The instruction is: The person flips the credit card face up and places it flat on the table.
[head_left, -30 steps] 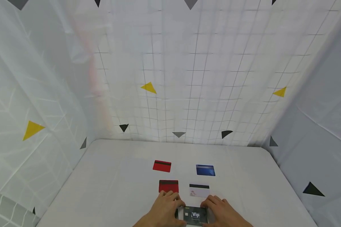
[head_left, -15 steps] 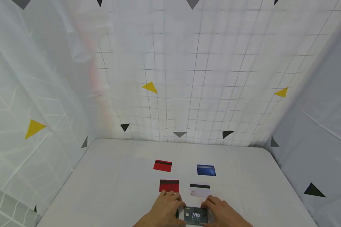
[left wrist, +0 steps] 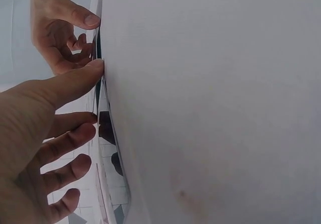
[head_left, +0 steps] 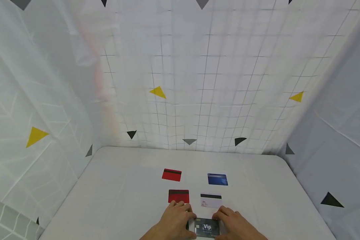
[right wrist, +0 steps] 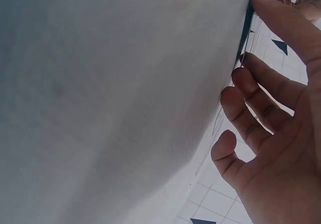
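A dark grey card printed "Vip" (head_left: 207, 227) lies face up on the white table near its front, between my two hands. My left hand (head_left: 175, 220) pinches it at its left corners, with the index finger at the far edge and the thumb at the near edge. My right hand (head_left: 235, 225) holds the right corners the same way. In the left wrist view, the card's thin dark edge (left wrist: 98, 96) runs between thumb and index finger. Part of another dark card (head_left: 187, 225) shows beneath my left hand, mostly hidden.
Beyond the hands lie a dark red card (head_left: 178, 196), its near edge at my left fingers, and a white card with a black stripe (head_left: 211, 200). Farther back are a bright red card (head_left: 171, 175) and a blue card (head_left: 217, 179). White sheeting (head_left: 186, 83) encloses the table.
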The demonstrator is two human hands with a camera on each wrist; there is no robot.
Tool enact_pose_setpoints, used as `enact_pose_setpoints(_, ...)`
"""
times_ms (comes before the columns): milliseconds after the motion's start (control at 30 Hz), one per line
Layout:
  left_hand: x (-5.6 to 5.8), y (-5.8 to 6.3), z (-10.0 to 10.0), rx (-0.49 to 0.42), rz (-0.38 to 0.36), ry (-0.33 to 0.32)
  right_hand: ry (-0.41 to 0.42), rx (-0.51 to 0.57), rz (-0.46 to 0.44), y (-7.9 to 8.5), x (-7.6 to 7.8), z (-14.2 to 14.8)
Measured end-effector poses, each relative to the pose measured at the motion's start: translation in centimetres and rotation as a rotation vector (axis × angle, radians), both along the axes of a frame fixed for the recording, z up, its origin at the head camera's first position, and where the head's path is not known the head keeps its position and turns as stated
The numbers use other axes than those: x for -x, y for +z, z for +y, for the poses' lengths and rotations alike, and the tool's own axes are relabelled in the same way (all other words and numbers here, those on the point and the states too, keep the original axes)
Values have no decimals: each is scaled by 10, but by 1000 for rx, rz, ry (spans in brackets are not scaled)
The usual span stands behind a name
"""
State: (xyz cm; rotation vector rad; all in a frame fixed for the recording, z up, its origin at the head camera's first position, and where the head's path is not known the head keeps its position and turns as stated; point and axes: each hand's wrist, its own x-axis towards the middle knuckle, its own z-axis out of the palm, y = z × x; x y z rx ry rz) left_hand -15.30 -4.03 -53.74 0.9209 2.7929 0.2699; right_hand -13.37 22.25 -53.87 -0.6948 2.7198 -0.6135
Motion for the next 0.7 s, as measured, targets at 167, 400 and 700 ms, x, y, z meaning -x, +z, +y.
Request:
enact_pose_setpoints(167, -1, -3, -1, -16, 18, -12, -6, -4, -1, -1, -1, 1)
enact_pose_setpoints(400, -1, -4, -1, -32, 22, -1, -28, 13, -12, 1, -1, 1)
enact_pose_setpoints(700, -2, -3, 0, -21, 16, 5, -43, 4, -21, 0, 0, 0)
